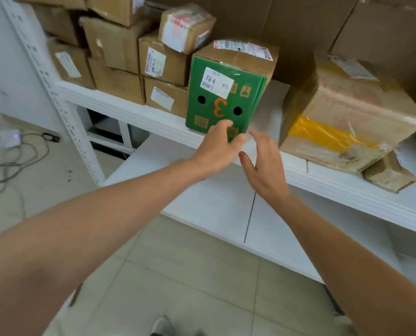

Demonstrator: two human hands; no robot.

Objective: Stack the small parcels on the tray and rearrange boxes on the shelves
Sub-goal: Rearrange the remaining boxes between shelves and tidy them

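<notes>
Head view: the green box (224, 98) stands at the front edge of the shelf (129, 110). The left grip (216, 146), fingers loosely spread, touches its lower front and hides the bottom corner. The right grip (265, 166) is flat and wide just beside it, holding nothing; contact unclear. Label text blurred.

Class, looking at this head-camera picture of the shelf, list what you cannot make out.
- Head view: whether the left hand grips or only touches the green cardboard box; the hand covers its lower corner.
- Head view: small print on the box's white label, too blurred.
- Head view: the crumpled brown parcel, partly covered by the film-wrapped brown box.
</notes>
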